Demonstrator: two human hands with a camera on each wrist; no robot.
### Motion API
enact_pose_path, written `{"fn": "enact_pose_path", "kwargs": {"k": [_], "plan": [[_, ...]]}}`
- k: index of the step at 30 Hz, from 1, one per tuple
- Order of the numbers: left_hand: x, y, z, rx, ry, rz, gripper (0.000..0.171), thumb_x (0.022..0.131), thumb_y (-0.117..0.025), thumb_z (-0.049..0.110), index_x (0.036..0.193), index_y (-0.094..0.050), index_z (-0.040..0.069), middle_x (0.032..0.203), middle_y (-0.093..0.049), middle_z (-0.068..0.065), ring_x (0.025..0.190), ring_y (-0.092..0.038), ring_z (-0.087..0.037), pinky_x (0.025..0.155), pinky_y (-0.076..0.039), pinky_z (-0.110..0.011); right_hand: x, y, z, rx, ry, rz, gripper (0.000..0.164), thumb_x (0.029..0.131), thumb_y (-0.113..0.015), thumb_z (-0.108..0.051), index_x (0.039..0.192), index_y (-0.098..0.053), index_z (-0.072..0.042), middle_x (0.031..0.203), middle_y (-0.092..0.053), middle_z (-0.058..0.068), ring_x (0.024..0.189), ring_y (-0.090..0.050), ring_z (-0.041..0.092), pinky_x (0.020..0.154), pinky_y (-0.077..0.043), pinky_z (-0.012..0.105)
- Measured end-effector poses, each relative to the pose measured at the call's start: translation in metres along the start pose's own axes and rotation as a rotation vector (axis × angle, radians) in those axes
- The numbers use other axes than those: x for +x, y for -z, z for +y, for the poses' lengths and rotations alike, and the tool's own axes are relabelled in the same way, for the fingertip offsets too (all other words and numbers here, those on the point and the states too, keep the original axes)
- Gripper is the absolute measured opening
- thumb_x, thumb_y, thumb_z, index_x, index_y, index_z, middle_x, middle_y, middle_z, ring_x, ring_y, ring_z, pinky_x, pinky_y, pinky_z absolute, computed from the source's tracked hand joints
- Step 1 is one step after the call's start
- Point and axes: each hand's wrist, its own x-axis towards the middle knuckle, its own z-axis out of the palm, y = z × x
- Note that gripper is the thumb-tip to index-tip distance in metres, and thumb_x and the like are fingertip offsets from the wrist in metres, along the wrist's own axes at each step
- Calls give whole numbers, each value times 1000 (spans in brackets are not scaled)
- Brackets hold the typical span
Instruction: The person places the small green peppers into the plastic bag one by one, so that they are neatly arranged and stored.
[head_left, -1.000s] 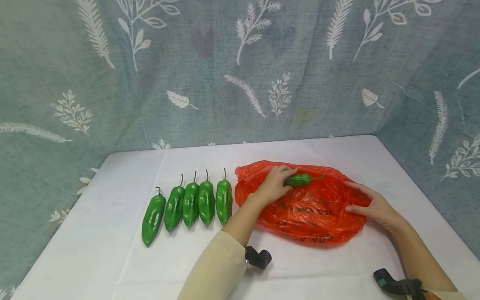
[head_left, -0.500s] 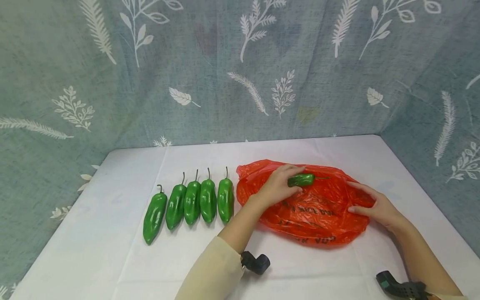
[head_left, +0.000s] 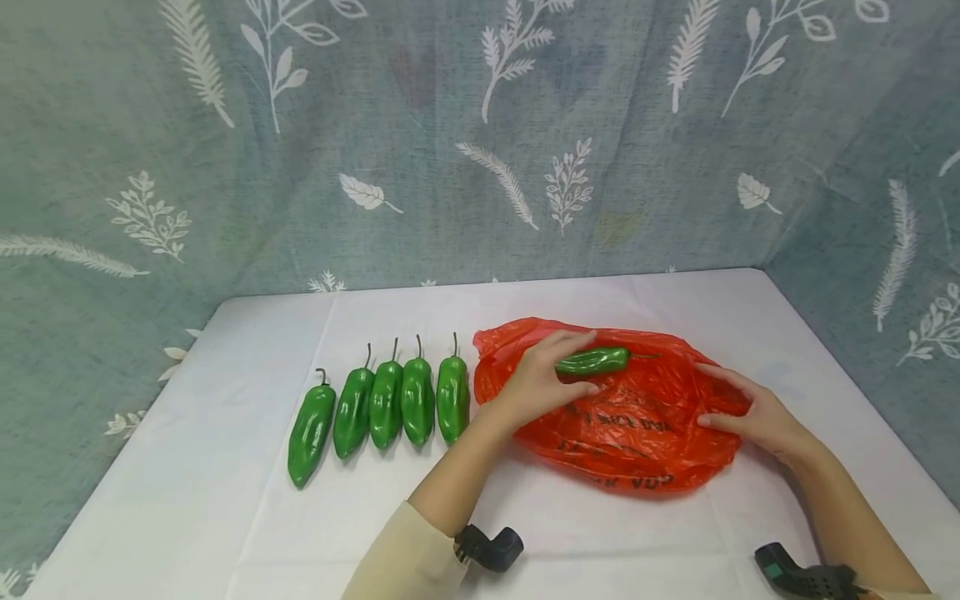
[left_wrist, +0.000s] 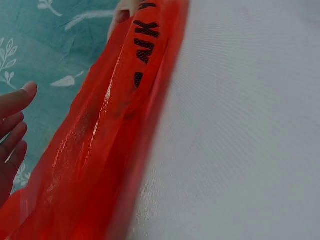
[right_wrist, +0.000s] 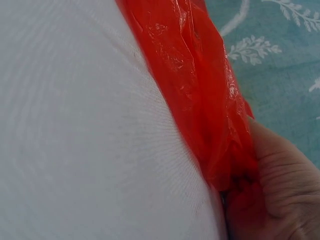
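Note:
A green chili pepper [head_left: 594, 361] lies on top of the red plastic bag [head_left: 622, 454], its stem pointing right. My left hand [head_left: 536, 379] is just left of this pepper, thumb and fingers spread apart around its tip without gripping it. In the left wrist view, the left hand's thumb and fingers [left_wrist: 12, 135] stand apart over the bag, holding nothing. At the bag's right end my right hand [head_left: 753, 417] grips the plastic between thumb and fingers. The right wrist view has this hand [right_wrist: 280, 195] at the bunched end of the bag; its fingers are partly hidden.
Several green peppers stand in a row left of the bag, stems away from me, the leftmost pepper [head_left: 311, 435] slightly tilted and apart. A white cloth [head_left: 600, 550] covers the table. Behind it hangs a grey-green leaf-patterned curtain [head_left: 420, 167].
My left hand had its fingers around the pepper on the bag; it has let go and drawn back slightly left, fingers spread. My right hand has stayed at the bag's end.

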Motion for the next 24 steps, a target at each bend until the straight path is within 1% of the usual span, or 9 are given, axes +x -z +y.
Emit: {"fn": "enact_pose_path", "kwargs": {"k": [6, 11, 16, 18, 19, 22, 23, 24], "plan": [[-14, 8, 3, -5, 30, 38, 68, 78, -78, 18, 139, -48, 9, 134, -53, -3, 123, -50, -18, 100, -44, -33, 2, -1, 0, -4, 16, -9, 76, 82, -72, -23, 146, -33, -6, 148, -28, 26, 130, -29, 45, 79, -49, 15], [-26, 15, 4, -29, 15, 74, 68, 76, -80, 16, 137, -50, 10, 131, -54, -5, 121, -51, -18, 99, -45, -37, 1, -3, 0, -3, 8, -9, 77, 82, -73, -23, 145, -33, -6, 148, -27, 26, 130, -29, 45, 79, -49, 15], [-37, 22, 4, -71, 48, 113, 71, 74, -81, 15, 138, -50, 13, 132, -53, -4, 122, -50, -19, 100, -44, -44, 1, -1, 0, -17, 4, -7, 77, 82, -73, -25, 145, -34, -6, 149, -27, 25, 131, -28, 45, 80, -47, 13], [-41, 25, 4, -70, 65, 132, 72, 74, -81, 16, 139, -49, 15, 132, -53, -3, 122, -50, -20, 99, -44, -45, 1, -1, 0, -22, 6, -5, 77, 82, -73, -25, 145, -33, -6, 148, -28, 25, 131, -28, 45, 79, -46, 12], [-43, 27, 4, -68, 60, 145, 73, 74, -81, 16, 139, -49, 15, 131, -53, -4, 122, -50, -20, 99, -44, -46, 1, -1, 0, -22, 7, -3, 77, 82, -73, -25, 145, -33, -6, 148, -28, 25, 131, -28, 45, 79, -45, 11], [-50, 32, 2, -54, 67, 170, 75, 73, -82, 17, 140, -48, 18, 130, -54, -2, 121, -51, -21, 99, -44, -47, 0, 0, 0, -29, 8, 3, 77, 82, -73, -25, 146, -33, -6, 148, -28, 25, 130, -29, 45, 80, -46, 13], [-52, 34, 1, -50, 71, 177, 76, 73, -82, 18, 140, -48, 20, 130, -54, -1, 121, -51, -20, 99, -44, -46, 0, 0, 0, -33, 15, 3, 77, 82, -73, -25, 146, -33, -6, 148, -28, 26, 130, -29, 45, 81, -48, 16], [-55, 37, 1, -51, 72, 184, 76, 73, -82, 17, 140, -47, 20, 129, -55, 0, 121, -51, -21, 99, -43, -47, 0, 0, 0, -35, 15, 4, 77, 82, -73, -25, 146, -33, -6, 148, -28, 26, 130, -29, 45, 81, -48, 17]]}}
